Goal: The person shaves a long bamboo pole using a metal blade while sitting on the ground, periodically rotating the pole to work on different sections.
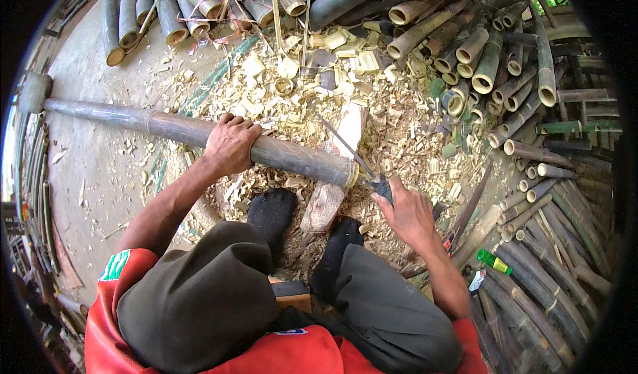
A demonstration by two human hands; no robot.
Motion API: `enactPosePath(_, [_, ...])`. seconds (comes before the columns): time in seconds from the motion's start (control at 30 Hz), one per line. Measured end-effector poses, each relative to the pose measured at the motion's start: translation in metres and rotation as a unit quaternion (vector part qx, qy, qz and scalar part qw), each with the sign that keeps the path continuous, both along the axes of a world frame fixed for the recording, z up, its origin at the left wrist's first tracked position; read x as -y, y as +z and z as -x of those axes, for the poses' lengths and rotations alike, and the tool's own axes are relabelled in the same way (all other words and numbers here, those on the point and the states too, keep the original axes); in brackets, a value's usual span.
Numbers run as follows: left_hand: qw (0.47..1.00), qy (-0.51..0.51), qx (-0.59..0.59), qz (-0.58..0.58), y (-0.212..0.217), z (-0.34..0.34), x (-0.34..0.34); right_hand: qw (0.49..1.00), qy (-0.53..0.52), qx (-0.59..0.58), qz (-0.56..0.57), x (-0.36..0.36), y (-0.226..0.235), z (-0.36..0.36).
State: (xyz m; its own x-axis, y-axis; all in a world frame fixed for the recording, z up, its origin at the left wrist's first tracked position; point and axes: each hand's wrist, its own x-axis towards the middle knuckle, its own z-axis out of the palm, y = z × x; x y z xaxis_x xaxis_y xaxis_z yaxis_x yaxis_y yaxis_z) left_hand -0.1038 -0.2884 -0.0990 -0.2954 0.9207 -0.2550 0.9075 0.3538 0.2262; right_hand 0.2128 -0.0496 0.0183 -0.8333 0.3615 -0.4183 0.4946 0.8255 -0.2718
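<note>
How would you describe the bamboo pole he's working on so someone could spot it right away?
Start at the litter of pale bamboo chips in the middle of the ground. Across it, from far left to centre, lies one long dark bamboo pole, gripped from above by the left hand, while the right hand holds a blade at its cut end. Unlike the piled pieces around it, it lies alone and is far longer.

A long bamboo pole (199, 133), dark, smooth and matt, is seen. Pale, rough bamboo chips (319, 88) are strewn over matt concrete floor (100, 168).
</note>
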Motion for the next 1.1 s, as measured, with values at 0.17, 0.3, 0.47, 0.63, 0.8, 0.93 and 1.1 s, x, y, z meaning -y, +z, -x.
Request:
enactPosePath(0.17, [0.998,-0.001,-0.025,-0.056,-0.004,-0.007,0.001,0.958,0.057,-0.281,0.022,0.006,-0.012,-0.018])
enactPosePath(0.3, [0.998,0.016,-0.036,-0.058,-0.015,-0.009,0.004,0.997,-0.002,0.074,-0.022,0.005,-0.023,-0.011])
enactPosePath(0.47, [0.996,0.012,-0.048,-0.075,-0.012,-0.008,0.009,0.981,0.025,-0.189,0.028,0.017,0.011,0.002])
enactPosePath(0.63, [0.993,-0.018,-0.064,-0.101,-0.020,-0.012,0.003,0.996,0.000,0.080,-0.027,0.000,-0.040,-0.020])
enactPosePath(0.8, [0.994,0.008,-0.059,-0.094,-0.019,-0.007,0.010,0.992,0.023,-0.125,0.005,0.014,0.010,0.004])
enactPosePath(0.93, [0.994,-0.003,-0.047,-0.097,-0.015,-0.010,0.004,0.986,0.027,-0.162,0.004,0.005,-0.027,-0.022])
enactPosePath(1.1, [0.991,-0.006,-0.073,-0.112,-0.024,-0.011,0.014,1.000,-0.024,0.007,0.015,0.011,-0.003,0.004])
